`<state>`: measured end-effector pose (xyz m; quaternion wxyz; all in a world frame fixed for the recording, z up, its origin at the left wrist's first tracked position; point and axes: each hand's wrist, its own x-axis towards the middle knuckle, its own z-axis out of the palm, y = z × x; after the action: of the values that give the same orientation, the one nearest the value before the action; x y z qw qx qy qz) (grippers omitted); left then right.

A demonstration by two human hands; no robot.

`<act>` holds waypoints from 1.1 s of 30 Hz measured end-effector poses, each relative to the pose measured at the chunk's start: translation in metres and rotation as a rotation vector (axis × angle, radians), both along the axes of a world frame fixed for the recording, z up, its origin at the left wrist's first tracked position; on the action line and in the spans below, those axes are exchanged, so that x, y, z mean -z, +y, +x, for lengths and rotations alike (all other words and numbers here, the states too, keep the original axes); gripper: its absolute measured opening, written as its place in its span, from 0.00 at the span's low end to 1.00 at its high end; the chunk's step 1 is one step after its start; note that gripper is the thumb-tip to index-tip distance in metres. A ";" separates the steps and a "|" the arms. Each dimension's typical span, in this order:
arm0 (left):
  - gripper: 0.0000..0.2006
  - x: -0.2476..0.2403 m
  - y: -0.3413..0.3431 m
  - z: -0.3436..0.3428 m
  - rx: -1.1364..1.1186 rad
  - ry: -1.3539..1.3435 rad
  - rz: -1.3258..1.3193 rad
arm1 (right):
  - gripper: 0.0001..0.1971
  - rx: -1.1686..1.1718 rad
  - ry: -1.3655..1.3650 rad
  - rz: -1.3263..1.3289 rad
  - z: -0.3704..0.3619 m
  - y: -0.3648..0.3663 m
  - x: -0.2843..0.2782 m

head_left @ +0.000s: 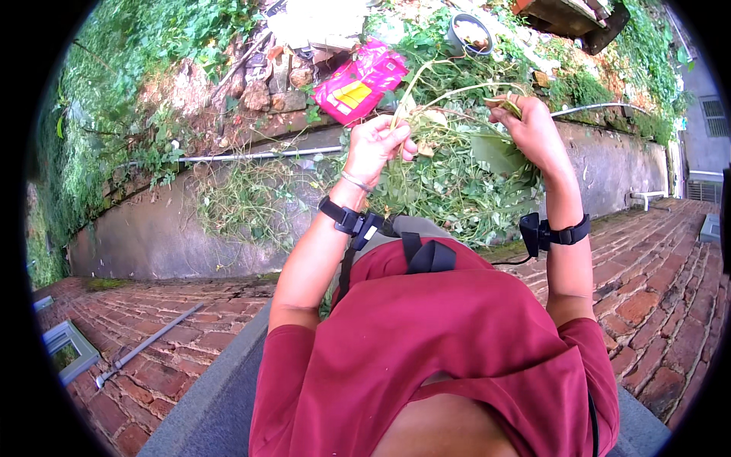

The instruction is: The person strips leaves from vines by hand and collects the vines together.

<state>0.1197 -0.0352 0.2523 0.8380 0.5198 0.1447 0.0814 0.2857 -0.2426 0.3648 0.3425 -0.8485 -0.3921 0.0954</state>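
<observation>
My left hand (pixel 376 148) is closed, its thumb and fingers pinching a pale green vine stem (pixel 408 93) that bends up and away to the right. To its right, my right hand (pixel 527 131) is closed around the stems of a leafy vine, with a broad green leaf (pixel 496 155) hanging just below the fingers. Thin stems stretch across the gap between the hands. Beneath both hands lies a tangled heap of green vines (pixel 438 186), some leaves yellowed. Part of this heap is hidden by my hands and body.
Beyond my left hand lies a bright pink plastic bag (pixel 373 72). A round dark pot (pixel 454 38) with pale contents stands farther right. A thin pipe (pixel 251 156) runs along the concrete strip (pixel 164 228). Rocks (pixel 288 101) edge the soil; brickwork (pixel 647 305) is near me.
</observation>
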 end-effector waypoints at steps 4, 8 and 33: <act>0.06 -0.002 0.010 0.010 -0.022 0.071 -0.041 | 0.13 0.135 0.193 -0.323 0.001 -0.015 0.022; 0.07 -0.015 0.006 0.022 0.090 0.087 -0.167 | 0.11 0.083 0.170 -0.123 -0.011 0.002 0.051; 0.10 -0.039 -0.001 0.076 -0.004 0.242 -0.039 | 0.14 -0.115 0.994 0.347 0.033 0.075 0.107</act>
<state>0.1955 -0.0367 0.2914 0.8242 0.5093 0.2472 0.0169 0.3182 -0.1680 0.2578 0.6166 -0.6089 -0.2383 0.4385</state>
